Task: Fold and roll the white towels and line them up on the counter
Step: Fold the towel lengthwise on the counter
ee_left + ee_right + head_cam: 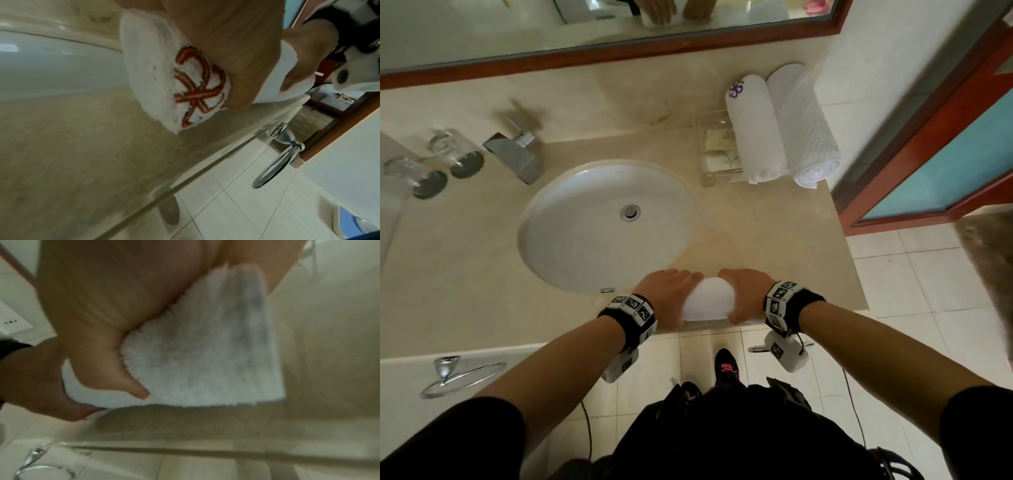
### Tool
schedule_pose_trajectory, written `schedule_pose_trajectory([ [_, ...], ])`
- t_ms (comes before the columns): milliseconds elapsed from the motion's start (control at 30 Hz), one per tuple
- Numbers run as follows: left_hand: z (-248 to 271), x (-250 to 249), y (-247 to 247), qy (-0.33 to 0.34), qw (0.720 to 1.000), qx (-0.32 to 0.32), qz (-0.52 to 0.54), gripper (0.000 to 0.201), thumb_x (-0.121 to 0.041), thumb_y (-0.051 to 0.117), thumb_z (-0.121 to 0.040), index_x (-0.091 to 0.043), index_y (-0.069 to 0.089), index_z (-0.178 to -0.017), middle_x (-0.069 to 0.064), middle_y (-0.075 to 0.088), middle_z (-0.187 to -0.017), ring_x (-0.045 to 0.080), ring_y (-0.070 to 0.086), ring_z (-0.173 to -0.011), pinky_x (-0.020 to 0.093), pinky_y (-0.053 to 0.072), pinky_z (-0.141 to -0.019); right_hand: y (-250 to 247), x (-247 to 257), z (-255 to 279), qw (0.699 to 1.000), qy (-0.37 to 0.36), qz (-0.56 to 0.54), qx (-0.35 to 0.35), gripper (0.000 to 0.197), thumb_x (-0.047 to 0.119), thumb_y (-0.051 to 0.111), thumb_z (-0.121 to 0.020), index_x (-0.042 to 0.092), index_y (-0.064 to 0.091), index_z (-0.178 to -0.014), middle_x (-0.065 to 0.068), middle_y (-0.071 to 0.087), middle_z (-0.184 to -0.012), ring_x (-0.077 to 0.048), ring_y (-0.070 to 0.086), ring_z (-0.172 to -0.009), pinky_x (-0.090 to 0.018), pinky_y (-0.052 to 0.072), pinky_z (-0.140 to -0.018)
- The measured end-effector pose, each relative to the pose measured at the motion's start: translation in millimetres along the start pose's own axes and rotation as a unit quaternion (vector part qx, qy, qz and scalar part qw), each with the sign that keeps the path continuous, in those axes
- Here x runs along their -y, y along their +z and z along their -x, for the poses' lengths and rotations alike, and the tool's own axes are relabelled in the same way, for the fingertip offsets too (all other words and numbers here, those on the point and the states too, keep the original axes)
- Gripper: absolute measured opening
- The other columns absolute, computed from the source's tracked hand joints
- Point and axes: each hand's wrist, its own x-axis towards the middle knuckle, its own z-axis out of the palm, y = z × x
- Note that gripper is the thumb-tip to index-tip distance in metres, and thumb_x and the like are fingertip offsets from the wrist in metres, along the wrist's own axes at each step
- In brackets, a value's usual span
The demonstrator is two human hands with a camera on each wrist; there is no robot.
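A white towel roll lies on the beige counter near its front edge, just right of the sink. My left hand grips its left end and my right hand its right end, fingers over the top and thumbs on the near side. The left wrist view shows a red embroidered emblem on the towel beside my left palm. In the right wrist view my right thumb presses into the fluffy towel. Two finished rolls lie at the back right: one with a purple emblem, one waffle-textured.
A white round sink fills the counter's middle, with a chrome faucet behind it. Two glasses stand at the far left. A clear box sits beside the finished rolls. A towel ring hangs below the counter edge.
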Motion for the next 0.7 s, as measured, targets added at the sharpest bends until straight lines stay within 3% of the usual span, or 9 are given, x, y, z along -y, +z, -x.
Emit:
schedule_pose_trajectory([
  [100,-1.8,0.9,7.4,0.009,1.000,-0.014,-0.013,0.080,-0.058,0.071,-0.066,-0.025,0.038,-0.131,-0.004,0.060,-0.113,0.022,0.061,-0.093,0.036,0.049,-0.078,-3.3,-0.5,3.2,0.997,-0.019,0.056,-0.051,0.071,0.045,0.079,-0.057,0.031,0.051,-0.120,0.006,0.058,-0.115,-0.019,0.057,-0.103,-0.033,0.045,-0.087],
  [200,-6.9,-2.0,7.3,-0.002,0.999,-0.010,-0.044,0.082,-0.056,0.070,-0.067,-0.022,0.036,-0.133,-0.003,0.056,-0.116,0.022,0.058,-0.096,0.036,0.045,-0.082,2.9,4.6,5.4,0.971,-0.080,0.178,-0.136,0.094,0.056,0.080,-0.050,0.021,0.048,-0.131,0.000,0.055,-0.128,-0.023,0.053,-0.114,-0.047,0.036,-0.103],
  [267,-11.1,-4.7,4.7,0.001,0.999,-0.008,-0.053,0.083,-0.058,0.070,-0.068,-0.020,0.036,-0.133,-0.004,0.055,-0.118,0.021,0.056,-0.099,0.035,0.044,-0.086,16.0,9.9,5.6,0.962,-0.099,0.207,-0.146,0.106,0.059,0.081,-0.052,0.013,0.040,-0.137,-0.005,0.055,-0.129,-0.026,0.056,-0.113,-0.050,0.038,-0.100],
  [333,-12.8,-3.0,1.6,0.005,0.999,-0.004,-0.047,0.084,-0.061,0.069,-0.067,-0.022,0.037,-0.134,-0.005,0.055,-0.119,0.019,0.057,-0.101,0.034,0.045,-0.088,21.3,11.9,3.8,0.967,-0.084,0.207,-0.126,0.111,0.063,0.081,-0.054,0.011,0.033,-0.141,-0.006,0.054,-0.129,-0.027,0.056,-0.111,-0.045,0.041,-0.095],
  [433,-11.9,5.9,-0.6,0.009,1.000,0.002,-0.018,0.081,-0.059,0.070,-0.065,-0.025,0.041,-0.132,-0.005,0.058,-0.117,0.020,0.060,-0.100,0.034,0.047,-0.086,8.7,7.2,2.1,0.980,-0.049,0.169,-0.092,0.091,0.058,0.079,-0.064,0.018,0.040,-0.136,-0.002,0.055,-0.126,-0.025,0.055,-0.110,-0.037,0.040,-0.092],
  [567,-8.5,20.5,-1.1,-0.003,1.000,0.003,-0.026,0.083,-0.074,0.064,-0.061,-0.030,0.045,-0.129,-0.007,0.062,-0.110,0.019,0.061,-0.097,0.035,0.040,-0.087,4.3,3.8,0.6,0.987,-0.023,0.129,-0.096,0.074,0.054,0.072,-0.072,0.027,0.040,-0.133,0.002,0.055,-0.124,-0.024,0.053,-0.112,-0.036,0.045,-0.091],
  [700,5.3,33.5,3.8,-0.127,0.991,-0.035,0.012,0.086,-0.086,0.059,-0.055,-0.031,0.046,-0.120,-0.007,0.057,-0.109,0.020,0.058,-0.098,0.036,0.045,-0.081,3.8,5.3,-5.2,0.988,0.003,0.122,-0.092,0.072,0.051,0.070,-0.071,0.032,0.037,-0.132,0.003,0.051,-0.125,-0.023,0.049,-0.113,-0.041,0.047,-0.091],
])
